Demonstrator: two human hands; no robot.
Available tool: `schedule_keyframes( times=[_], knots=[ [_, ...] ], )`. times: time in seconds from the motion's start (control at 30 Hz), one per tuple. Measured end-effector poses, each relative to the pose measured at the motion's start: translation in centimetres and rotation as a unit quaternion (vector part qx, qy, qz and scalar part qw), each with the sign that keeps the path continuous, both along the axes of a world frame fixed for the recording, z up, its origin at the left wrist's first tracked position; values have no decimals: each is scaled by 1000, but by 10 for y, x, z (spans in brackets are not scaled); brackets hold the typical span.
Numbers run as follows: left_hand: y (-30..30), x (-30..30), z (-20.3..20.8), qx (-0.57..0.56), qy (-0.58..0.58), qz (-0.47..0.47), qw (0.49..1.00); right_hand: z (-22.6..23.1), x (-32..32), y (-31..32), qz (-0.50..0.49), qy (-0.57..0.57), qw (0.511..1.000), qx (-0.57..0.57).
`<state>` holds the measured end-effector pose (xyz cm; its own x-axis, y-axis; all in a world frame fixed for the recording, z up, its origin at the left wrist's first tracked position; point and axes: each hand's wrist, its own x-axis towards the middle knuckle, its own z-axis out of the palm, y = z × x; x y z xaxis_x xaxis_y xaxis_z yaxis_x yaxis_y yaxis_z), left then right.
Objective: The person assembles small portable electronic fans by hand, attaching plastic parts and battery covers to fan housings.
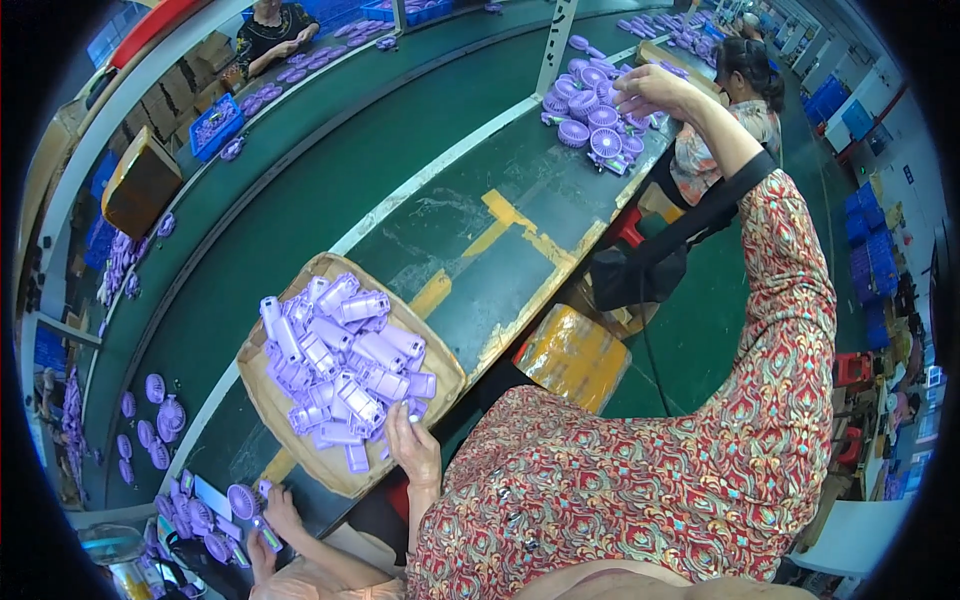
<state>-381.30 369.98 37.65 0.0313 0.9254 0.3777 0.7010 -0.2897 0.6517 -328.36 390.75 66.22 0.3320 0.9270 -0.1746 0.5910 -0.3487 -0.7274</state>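
My right arm stretches far to the upper right, and my right hand (652, 90) hangs over a heap of purple handheld fans (590, 105). Its fingers are bent and apart, with nothing visible in them. At the near right side of a shallow cardboard tray (440, 375), my left hand (414, 448) is raised with its fingers loosely extended. They are next to the purple plastic handle shells (345, 345) piled in the tray, and I cannot make out whether the fingertips touch one.
At the lower left a co-worker's hands (280, 515) hold a purple fan (243, 500). A taped cardboard box (575, 355) stands below the bench edge. A green conveyor (290, 210) runs along the far side. Another person (735, 110) sits beyond my right arm.
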Motion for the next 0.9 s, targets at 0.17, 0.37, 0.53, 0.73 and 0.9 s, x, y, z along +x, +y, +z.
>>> schedule_keyframes(
  times=[0.17,0.37,0.53,0.73,0.9],
  knots=[
    [46,32,3,-6,-41,12,999,-28,16,70,16,30,999,-42],
    [162,143,-5,-27,-131,4,991,-73,60,190,44,20,994,-98],
    [183,181,-11,-73,-136,-48,987,-104,52,210,91,18,990,-107],
    [239,302,-2,-89,-64,-228,967,-111,85,257,147,-44,980,-126],
    [245,386,-32,-13,-56,-291,955,-130,90,297,190,-32,980,-51]
  ],
)
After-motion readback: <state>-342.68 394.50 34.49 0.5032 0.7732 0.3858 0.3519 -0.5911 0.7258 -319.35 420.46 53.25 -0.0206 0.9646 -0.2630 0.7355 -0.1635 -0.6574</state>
